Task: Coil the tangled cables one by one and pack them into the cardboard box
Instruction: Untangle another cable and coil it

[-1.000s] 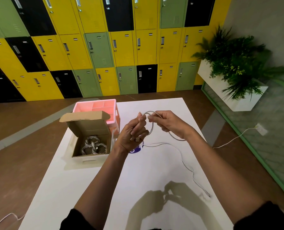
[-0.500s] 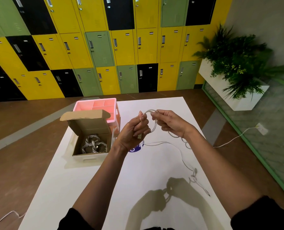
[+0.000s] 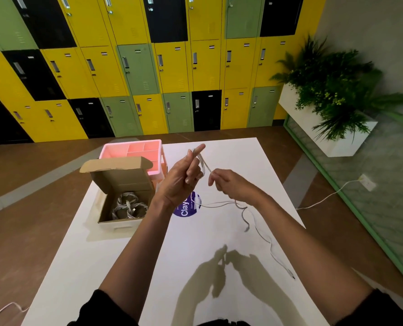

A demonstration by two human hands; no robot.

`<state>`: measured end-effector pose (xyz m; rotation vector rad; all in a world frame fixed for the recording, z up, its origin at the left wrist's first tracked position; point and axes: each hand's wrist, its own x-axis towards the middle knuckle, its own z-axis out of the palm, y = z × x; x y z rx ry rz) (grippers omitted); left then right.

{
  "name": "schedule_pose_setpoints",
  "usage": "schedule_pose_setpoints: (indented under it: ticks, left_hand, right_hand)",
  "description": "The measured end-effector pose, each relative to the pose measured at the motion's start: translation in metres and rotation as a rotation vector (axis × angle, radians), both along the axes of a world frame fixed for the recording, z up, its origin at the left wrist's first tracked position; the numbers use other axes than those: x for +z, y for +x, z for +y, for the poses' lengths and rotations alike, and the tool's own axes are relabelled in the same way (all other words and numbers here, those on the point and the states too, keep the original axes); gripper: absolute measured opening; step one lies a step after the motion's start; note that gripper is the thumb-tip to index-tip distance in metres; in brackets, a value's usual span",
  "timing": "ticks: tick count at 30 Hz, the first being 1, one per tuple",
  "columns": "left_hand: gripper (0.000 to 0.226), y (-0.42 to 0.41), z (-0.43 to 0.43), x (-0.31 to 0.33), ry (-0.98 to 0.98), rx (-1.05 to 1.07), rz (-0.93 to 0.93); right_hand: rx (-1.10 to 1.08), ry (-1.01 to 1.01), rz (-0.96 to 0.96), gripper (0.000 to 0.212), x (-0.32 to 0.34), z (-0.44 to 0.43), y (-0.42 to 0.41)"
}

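Cable (image 3: pixel 204 164): white, held above mid-table between both hands. Upper end is looped over the left hand (image 3: pixel 181 182), whose index finger points up and away while the other fingers are curled in on the strands. The right hand (image 3: pixel 233 187), just right of it, pinches a single strand between thumb and fingertips. The slack drops behind the right wrist onto the table (image 3: pixel 83 260) and trails toward the near right in two wavy tails, one kinked.

Cardboard box (image 3: pixel 122 182): open, on the left of the table, with coiled cables (image 3: pixel 130 205) already inside.

Risks, as judged:
- The loop sits on a straightened finger and could slide off if the right hand pulls hard, undoing the winding.
- The two tails lie close together, so drawing one in may snag the other into a knot.
- The longer tail ends near the right table edge and may drop over it.
- An unsecured coil may spring open in the box and tangle with those there.
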<state>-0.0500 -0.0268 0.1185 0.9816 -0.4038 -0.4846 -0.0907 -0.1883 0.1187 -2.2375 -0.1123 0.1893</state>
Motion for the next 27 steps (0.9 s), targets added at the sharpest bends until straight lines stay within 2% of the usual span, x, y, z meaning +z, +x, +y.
schedule_pose_setpoints:
  ticks: [5,9,16,20,24,27]
  left_hand:
    - [0.03,0.008,-0.004,-0.003,0.071,0.122,-0.057]
    - [0.017,0.008,-0.005,-0.002,0.208,0.118,-0.059]
    - [0.028,0.002,-0.008,-0.006,0.568,0.103,-0.164]
    - [0.035,-0.005,-0.014,0.003,0.798,0.066,-0.303]
    - [0.037,-0.004,-0.013,-0.003,0.857,-0.063,-0.37]
    - [0.033,-0.008,-0.012,-0.009,0.781,-0.132,-0.27]
  right_hand:
    - [0.167,-0.191,0.109,0.029,0.005,0.013,-0.005]
    - [0.2,-0.283,0.085,0.033,0.012,0.013,-0.008]
    - [0.307,-0.398,0.029,0.037,0.034,0.007,-0.008]
    - [0.272,-0.476,-0.027,0.04,0.046,0.002,-0.003]
    - [0.208,-0.451,-0.084,0.035,0.065,-0.008,0.0]
    - [0.17,-0.411,-0.096,0.039,0.074,-0.017,0.006]
